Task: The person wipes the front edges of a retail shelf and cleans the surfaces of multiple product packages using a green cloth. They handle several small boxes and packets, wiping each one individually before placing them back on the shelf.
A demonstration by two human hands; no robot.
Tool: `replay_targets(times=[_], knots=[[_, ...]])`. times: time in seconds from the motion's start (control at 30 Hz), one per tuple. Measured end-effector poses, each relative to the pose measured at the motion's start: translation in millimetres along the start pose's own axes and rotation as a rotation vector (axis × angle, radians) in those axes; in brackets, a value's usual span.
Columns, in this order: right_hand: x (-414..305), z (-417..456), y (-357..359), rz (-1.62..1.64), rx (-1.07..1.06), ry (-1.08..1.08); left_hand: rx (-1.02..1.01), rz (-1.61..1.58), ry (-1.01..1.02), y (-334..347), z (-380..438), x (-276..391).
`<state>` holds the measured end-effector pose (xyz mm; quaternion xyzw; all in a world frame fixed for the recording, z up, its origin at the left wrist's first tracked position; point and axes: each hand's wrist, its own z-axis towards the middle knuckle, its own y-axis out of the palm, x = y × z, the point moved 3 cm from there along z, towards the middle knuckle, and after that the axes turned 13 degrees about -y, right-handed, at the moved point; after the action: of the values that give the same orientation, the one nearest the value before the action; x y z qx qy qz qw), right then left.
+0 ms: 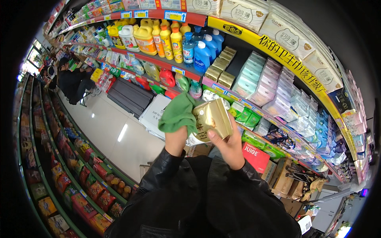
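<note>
A gold box (215,117) with dark lettering is tilted in front of my chest, gripped by my right hand (227,142), whose thumb lies across its front. My left hand (176,136) is mostly covered by a green cloth (178,114), bunched over the fingers and touching the box's left side. How the covered fingers are placed cannot be seen. Beyond the hands, similar gold boxes (213,73) stand in short rows on the shelf, between blue detergent bottles (203,58) and stacked pastel packs (248,77).
Yellow and white cleaner jugs (146,40) line the shelf to the left. Dark grey panels (131,95) and a stack of white printed sheets (157,110) are on the tiled floor (119,128). A seated person (71,78) is farther down the aisle. Snack shelves (80,178) run along the left.
</note>
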<state>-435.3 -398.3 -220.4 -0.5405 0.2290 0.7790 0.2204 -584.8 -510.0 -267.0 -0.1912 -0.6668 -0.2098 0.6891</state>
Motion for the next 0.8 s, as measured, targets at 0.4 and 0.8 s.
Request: replay_targets(times=[0.4,0.8], knots=[[2.9,11.2,-11.2,-0.579,-0.145,-0.422,-0.712,-1.181,-0.629,22.6,-27.7,-5.1],[7.9,-23.9,24.1,-0.675,-0.333,-0.514,-0.591,-0.905,-0.481,26.7,-47.2,-15.2]])
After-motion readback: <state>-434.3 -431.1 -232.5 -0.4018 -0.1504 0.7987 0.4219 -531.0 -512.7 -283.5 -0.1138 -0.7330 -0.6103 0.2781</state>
